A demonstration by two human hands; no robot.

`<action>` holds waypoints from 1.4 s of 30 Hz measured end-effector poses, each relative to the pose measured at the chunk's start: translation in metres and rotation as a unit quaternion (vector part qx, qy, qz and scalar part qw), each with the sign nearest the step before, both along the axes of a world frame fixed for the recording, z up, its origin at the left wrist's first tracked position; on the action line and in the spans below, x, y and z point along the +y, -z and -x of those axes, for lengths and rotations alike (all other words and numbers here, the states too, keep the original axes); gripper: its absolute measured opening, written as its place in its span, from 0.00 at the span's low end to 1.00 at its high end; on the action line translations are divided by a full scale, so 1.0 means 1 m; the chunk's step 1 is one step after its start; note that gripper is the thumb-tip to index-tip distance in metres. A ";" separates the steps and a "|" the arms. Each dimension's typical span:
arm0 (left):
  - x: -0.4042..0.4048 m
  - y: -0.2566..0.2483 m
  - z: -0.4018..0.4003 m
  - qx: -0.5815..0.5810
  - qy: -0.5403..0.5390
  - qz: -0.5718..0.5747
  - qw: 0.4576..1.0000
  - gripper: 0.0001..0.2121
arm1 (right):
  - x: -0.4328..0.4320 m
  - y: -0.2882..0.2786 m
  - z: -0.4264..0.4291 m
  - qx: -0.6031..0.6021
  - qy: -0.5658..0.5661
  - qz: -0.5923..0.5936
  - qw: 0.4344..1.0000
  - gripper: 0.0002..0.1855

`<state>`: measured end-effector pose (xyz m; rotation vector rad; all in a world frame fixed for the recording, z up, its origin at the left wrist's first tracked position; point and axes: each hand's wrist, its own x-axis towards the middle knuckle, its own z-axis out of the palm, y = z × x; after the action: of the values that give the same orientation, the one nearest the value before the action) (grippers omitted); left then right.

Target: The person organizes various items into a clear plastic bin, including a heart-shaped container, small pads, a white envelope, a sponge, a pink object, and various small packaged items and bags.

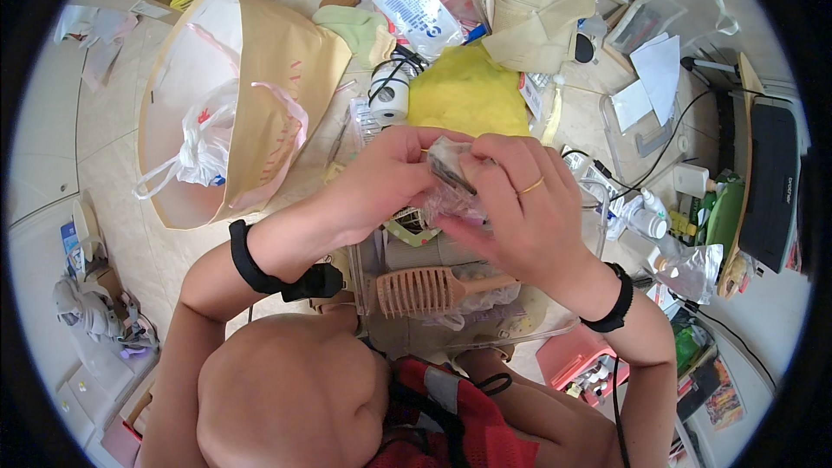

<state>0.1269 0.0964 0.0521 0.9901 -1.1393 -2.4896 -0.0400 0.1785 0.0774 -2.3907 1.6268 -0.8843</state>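
Both my hands meet above a clear plastic bin (559, 336). Between them is a small crumpled clear plastic bag (448, 205) with a dark flat item in it that I cannot make out. My left hand (390, 182) pinches the bag from the left, fingertips partly hidden. From the right, my right hand (530, 208), with a ring on one finger, grips the same bag. Below the hands, a wooden vented hairbrush (416, 292) lies in the bin over clear plastic wrapping. Just beyond the hands sits a yellow cloth or bag (465, 91).
A large paper shopping bag (286, 84) lies open at the left. Beyond are a white cylindrical device (390, 94) with a black cord, a printed plastic packet (419, 13) and beige pleated material (539, 6). At the right stand white bottles (647, 222) and a black printer (770, 182).
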 end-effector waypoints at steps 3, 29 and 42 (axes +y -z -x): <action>-0.004 -0.013 -0.002 0.034 -0.009 0.001 0.999 0.17 | -0.003 -0.005 0.003 0.003 0.018 0.002 1.000 0.22; 0.006 -0.030 -0.008 -0.053 -0.009 0.371 0.927 0.12 | -0.001 -0.024 0.015 -0.247 0.055 -0.157 0.955 0.21; 0.005 -0.021 -0.009 -0.011 -0.011 0.361 0.932 0.18 | -0.001 -0.018 0.016 -0.389 0.113 -0.233 0.884 0.09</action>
<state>0.1355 0.1018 0.0733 0.7875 -1.8307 -1.7748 -0.0558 0.1774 0.0958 -1.2812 1.5328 -1.1232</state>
